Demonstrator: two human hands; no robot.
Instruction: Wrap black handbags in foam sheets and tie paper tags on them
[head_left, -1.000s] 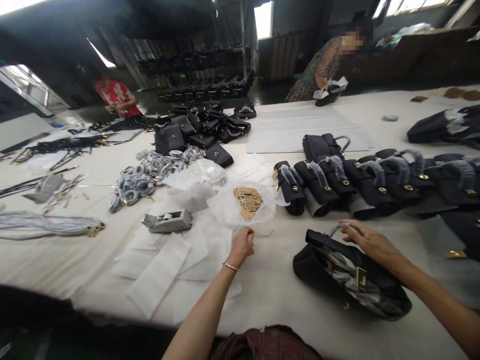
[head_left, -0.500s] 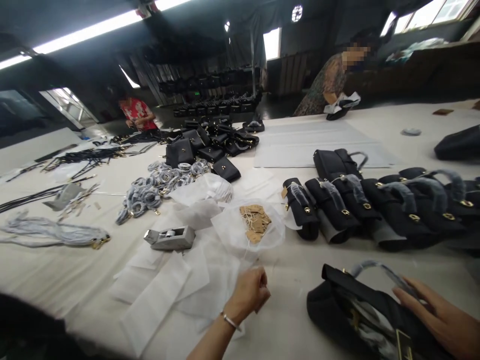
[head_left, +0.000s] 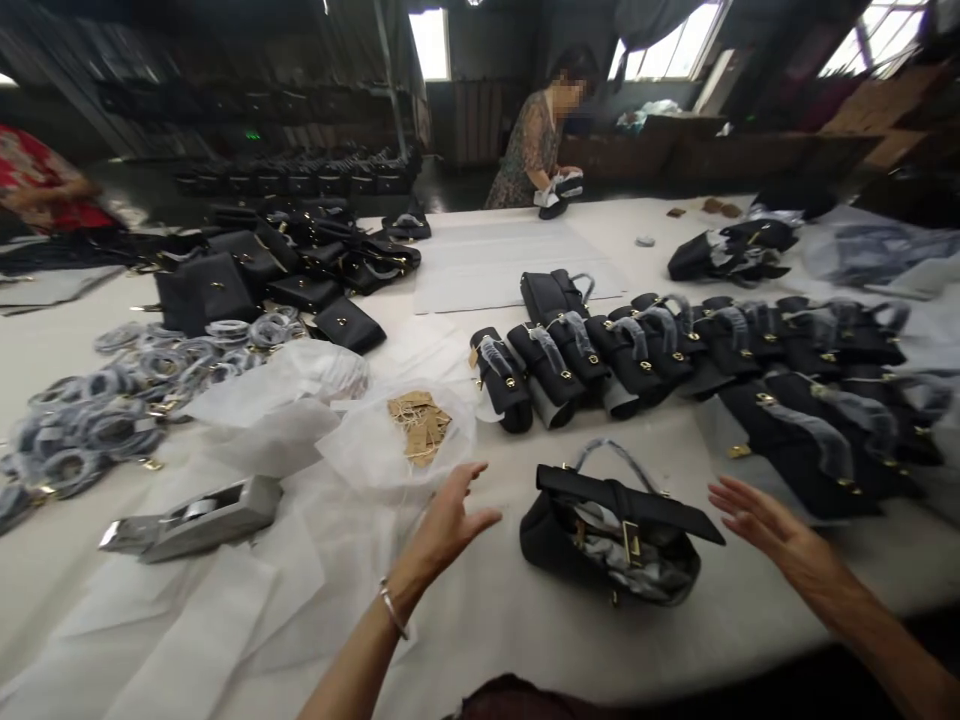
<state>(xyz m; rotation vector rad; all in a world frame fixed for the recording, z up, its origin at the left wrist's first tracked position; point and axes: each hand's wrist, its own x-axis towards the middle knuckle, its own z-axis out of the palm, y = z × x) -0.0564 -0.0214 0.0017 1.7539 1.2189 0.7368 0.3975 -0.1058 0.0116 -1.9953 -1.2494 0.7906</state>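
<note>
A black handbag (head_left: 555,520) stands on the table in front of me, its flap partly lifted. Crumpled grey stuffing (head_left: 637,575) and a gold clasp show in its mouth, and its raised handle (head_left: 611,450) has a clear wrap. My left hand (head_left: 450,515), with a bangle on the wrist, hovers left of the bag, fingers apart and holding nothing. On the bag's other side, my right hand (head_left: 772,525) is also spread and empty, just off the flap's right end. Brown paper tags (head_left: 421,425) with white strings lie on a white plastic bag beyond my left hand.
Rows of black handbags (head_left: 637,350) stand at the right. Coiled wrapped straps (head_left: 90,430), a grey tape dispenser (head_left: 210,515) and white sheets (head_left: 217,620) lie at the left. Black bags (head_left: 262,260) are heaped behind. A co-worker (head_left: 536,140) handles a bag across the table.
My right hand has let go of the handbag, which now stands nearer the middle of the view. My left hand has opened from a closed pose. The view has swung right.
</note>
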